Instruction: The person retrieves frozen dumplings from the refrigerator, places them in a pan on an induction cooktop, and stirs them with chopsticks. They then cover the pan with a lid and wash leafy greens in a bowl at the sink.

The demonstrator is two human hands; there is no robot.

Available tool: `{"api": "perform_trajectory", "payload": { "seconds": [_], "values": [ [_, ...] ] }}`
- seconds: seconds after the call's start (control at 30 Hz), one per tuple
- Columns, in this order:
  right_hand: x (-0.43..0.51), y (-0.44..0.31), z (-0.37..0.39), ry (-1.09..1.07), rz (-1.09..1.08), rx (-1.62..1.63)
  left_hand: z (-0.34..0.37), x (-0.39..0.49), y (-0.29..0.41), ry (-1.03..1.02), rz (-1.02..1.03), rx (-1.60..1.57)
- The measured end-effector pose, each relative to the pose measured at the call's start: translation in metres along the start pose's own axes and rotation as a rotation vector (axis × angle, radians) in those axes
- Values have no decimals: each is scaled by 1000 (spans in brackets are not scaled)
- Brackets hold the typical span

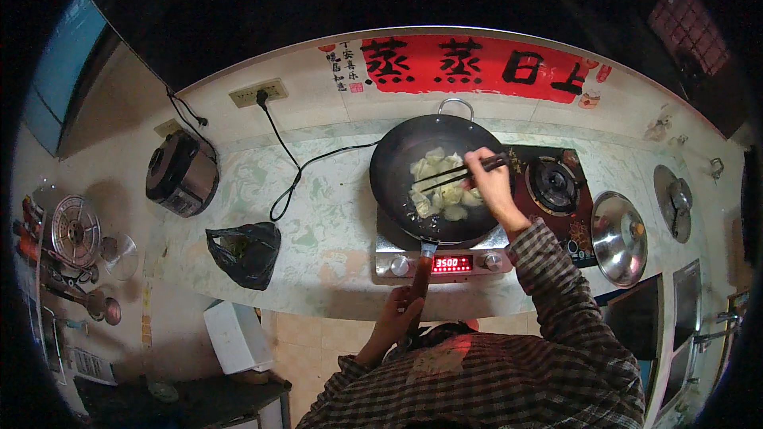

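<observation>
A black wok (393, 167) rests on an induction cooker (387, 259) with a lit red display. Pale green and whitish food pieces (441, 196) lie in the wok's middle, with bubbling liquid near its front. My right hand (490, 182) holds dark chopsticks (444, 176) over the wok, their tips at the food. Below, my left hand (399, 316) is closed around the wok's wooden handle (422, 280).
A gas burner (552, 185) and a domed metal lid (619, 238) are at the right. Leftward are a black plastic bag (244, 253), a looped power cord (292, 185) and a rice cooker (183, 173). A white box (238, 336) is below the counter's edge.
</observation>
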State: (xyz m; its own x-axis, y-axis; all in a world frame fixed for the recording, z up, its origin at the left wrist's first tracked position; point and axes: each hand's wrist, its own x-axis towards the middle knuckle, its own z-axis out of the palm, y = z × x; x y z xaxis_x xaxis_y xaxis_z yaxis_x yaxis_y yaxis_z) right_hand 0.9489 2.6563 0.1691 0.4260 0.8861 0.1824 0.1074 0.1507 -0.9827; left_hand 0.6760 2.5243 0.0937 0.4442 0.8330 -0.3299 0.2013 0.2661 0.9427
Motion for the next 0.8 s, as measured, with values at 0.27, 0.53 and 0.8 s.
{"api": "perform_trajectory", "payload": {
  "seconds": [0.27, 0.53, 0.8],
  "values": [
    [-6, 16, -7, 30, 58, -169, -1, 6, -12, 11, 87, 54],
    [-14, 11, -22, 131, 20, -36, -1, 4, -11, -2, -8, 4],
    [-24, 17, -8, 146, 18, -80, -1, 3, -1, -15, -13, 29]
  ]
}}
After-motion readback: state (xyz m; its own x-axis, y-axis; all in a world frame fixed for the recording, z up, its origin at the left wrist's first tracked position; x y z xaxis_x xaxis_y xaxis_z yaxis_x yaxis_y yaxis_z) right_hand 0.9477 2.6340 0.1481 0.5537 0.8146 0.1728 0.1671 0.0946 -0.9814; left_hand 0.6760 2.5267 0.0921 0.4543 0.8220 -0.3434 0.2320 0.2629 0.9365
